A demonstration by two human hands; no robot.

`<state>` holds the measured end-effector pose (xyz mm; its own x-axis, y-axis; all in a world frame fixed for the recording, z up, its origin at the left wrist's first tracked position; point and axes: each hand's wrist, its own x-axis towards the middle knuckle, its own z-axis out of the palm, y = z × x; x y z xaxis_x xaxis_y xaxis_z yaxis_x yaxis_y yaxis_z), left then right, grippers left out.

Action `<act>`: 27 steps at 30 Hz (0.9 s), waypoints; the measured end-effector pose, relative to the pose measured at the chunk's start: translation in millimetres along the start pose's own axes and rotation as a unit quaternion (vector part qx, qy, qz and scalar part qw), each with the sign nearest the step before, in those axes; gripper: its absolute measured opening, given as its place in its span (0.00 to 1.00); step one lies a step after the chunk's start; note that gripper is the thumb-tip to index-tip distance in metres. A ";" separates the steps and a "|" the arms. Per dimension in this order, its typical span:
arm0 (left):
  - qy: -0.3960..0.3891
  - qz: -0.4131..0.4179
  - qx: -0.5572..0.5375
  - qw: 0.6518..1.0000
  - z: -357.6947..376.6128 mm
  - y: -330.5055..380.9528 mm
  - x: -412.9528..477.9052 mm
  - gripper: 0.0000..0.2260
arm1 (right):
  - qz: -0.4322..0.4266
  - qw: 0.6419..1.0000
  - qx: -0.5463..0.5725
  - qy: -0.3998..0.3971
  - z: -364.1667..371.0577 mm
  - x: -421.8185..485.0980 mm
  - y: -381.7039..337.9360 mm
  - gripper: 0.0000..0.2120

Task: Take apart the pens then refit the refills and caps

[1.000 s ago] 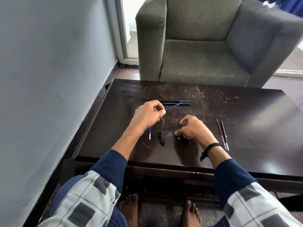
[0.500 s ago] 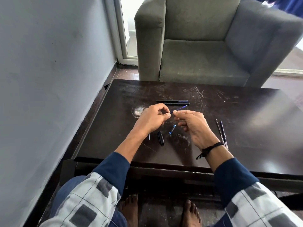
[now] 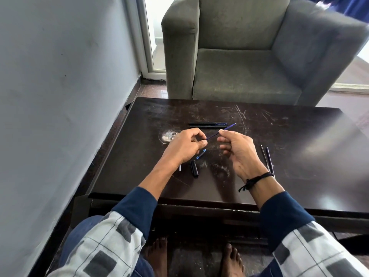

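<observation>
A thin blue refill (image 3: 214, 133) is held above the dark table (image 3: 299, 156) between both hands. My left hand (image 3: 185, 146) pinches its near end. My right hand (image 3: 237, 150) touches it with thumb and forefinger near the middle, the other fingers loosely curled. Its far tip (image 3: 233, 124) points back right. Below the hands lie a small blue tip piece (image 3: 200, 154), a black cap (image 3: 194, 168) and a short pale piece (image 3: 180, 167). Two black pen barrels (image 3: 207, 124) lie side by side further back. Two thin refills (image 3: 267, 158) lie to the right.
A grey armchair (image 3: 249, 56) stands behind the table. A grey wall (image 3: 60, 96) runs close along the left side. A pale worn patch (image 3: 169, 135) marks the tabletop by my left hand. My bare feet (image 3: 231, 258) rest under the table.
My right hand rose from the table, leaving the small blue tip piece lying there, and came up to the refill that my left hand holds. Both hands now hold it a little higher.
</observation>
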<state>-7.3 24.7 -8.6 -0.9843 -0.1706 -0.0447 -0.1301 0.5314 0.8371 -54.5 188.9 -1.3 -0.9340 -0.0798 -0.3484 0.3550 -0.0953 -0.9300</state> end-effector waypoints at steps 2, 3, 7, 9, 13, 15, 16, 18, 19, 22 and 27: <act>-0.001 0.000 0.005 1.000 2.0 0.0 -0.3 0.01 | 0.005 1.000 -0.005 -0.010 1.5 -0.8 3.0 0.07; -0.003 0.001 0.006 1.000 3.2 -0.2 -0.5 0.01 | 0.008 1.000 -0.006 -0.016 3.0 -1.7 4.0 0.06; -0.014 0.002 0.007 1.000 2.9 0.9 -1.4 0.01 | -0.001 0.999 0.038 0.000 2.7 -0.7 -1.3 0.06; -0.013 0.003 0.008 1.000 0.3 2.8 -2.4 0.02 | -0.027 0.998 0.056 0.029 -6.0 1.5 -10.8 0.06; -0.011 0.005 0.010 1.000 -4.7 6.8 -4.6 0.02 | -0.109 0.986 -0.078 0.102 -48.0 14.3 -34.1 0.05; -0.006 0.004 0.011 1.000 -6.6 7.1 -4.5 0.02 | -0.129 0.962 -0.187 0.149 -72.2 21.8 -41.1 0.07; -0.003 0.003 0.010 1.000 -7.8 6.8 -4.2 0.02 | -0.128 0.945 -0.242 0.178 -82.7 24.1 -43.0 0.08; 0.001 0.003 0.009 1.000 -9.1 5.8 -3.5 0.02 | -0.117 0.903 -0.343 0.231 -99.9 24.4 -43.8 0.07; 0.002 0.002 0.008 1.000 -9.5 5.7 -3.6 0.02 | -0.103 0.886 -0.379 0.246 -106.5 23.6 -43.0 0.07; 0.002 0.005 0.007 1.000 -8.8 8.3 -4.9 0.02 | -0.020 0.847 -0.467 0.255 -119.7 26.1 -40.8 0.10; 0.004 0.003 0.007 1.000 -10.6 8.9 -6.6 0.01 | 0.097 0.785 -0.573 0.214 -114.9 23.7 -39.1 0.06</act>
<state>-0.7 21.7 4.9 -0.9843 -0.1729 -0.0354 -0.1253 0.5437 0.8299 -95.3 304.7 13.3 -0.8821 0.3818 -0.2761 0.4516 0.8521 -0.2646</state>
